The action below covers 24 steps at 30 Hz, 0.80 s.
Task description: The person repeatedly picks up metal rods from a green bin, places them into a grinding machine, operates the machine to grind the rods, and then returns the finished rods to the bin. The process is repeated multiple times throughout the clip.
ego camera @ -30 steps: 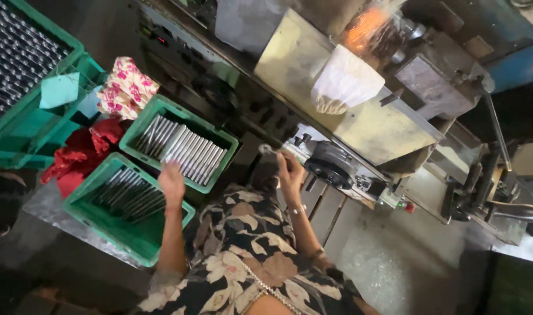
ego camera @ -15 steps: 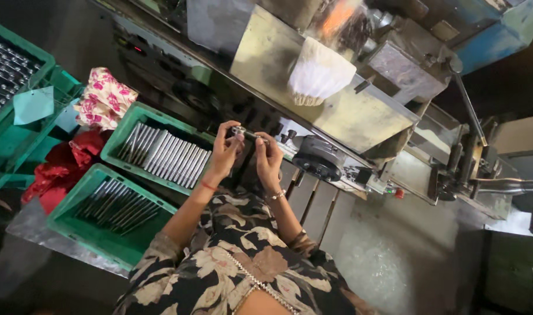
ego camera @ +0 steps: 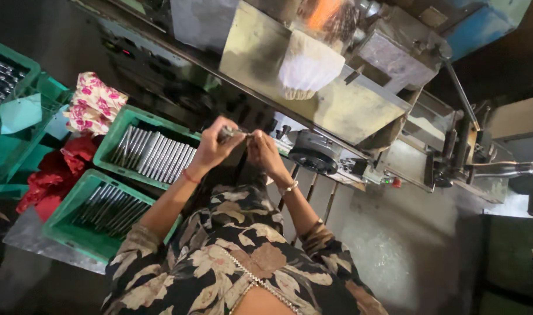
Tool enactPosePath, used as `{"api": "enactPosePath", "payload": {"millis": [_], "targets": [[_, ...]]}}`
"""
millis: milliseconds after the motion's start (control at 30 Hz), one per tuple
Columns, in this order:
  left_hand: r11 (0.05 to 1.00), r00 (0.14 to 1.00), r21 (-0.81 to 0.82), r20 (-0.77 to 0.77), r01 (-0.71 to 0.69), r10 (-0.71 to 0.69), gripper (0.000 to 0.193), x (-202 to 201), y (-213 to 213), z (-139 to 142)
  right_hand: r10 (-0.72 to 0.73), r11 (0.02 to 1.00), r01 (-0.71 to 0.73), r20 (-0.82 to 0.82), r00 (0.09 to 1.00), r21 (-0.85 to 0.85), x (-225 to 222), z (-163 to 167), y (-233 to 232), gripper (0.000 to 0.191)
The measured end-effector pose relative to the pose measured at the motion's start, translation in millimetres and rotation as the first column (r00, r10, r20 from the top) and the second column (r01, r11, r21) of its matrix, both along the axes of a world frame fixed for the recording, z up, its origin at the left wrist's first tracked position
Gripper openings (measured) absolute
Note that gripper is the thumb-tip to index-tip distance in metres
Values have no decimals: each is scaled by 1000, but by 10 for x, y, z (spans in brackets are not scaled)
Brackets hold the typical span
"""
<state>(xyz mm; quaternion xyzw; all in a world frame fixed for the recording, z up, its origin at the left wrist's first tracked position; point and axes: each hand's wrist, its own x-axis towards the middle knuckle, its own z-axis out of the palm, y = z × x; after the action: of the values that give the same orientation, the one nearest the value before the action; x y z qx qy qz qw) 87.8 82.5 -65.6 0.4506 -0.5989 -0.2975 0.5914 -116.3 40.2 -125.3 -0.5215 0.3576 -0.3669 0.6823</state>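
Both hands have been kept together since half a second ago: a thin grey metal rod [ego camera: 234,133] is pinched by the left hand [ego camera: 215,146] and right hand [ego camera: 265,153], above green plastic crates [ego camera: 117,131] of rods.

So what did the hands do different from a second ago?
The left hand came up from the green crate of metal rods and met the right hand in front of the machine. Both now pinch one small metal piece between them. The crates, the rods in them and the flowered cloth lie as before.
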Motion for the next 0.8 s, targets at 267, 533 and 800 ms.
{"api": "enactPosePath", "payload": {"millis": [267,533,800], "targets": [[626,711,561,-703,542,14,21,-21,-44,171,-341,379,-171,-309,888,-909,-59,136,-103,23],[883,875,437,-479,170,68,22,-369,179,273,-286,443,-179,-327,900,-879,-231,238,-63,25],[976,938,187,-345,108,-38,21,-523,139,339,-373,481,-50,-255,892,-876,-335,431,61,32]]}}
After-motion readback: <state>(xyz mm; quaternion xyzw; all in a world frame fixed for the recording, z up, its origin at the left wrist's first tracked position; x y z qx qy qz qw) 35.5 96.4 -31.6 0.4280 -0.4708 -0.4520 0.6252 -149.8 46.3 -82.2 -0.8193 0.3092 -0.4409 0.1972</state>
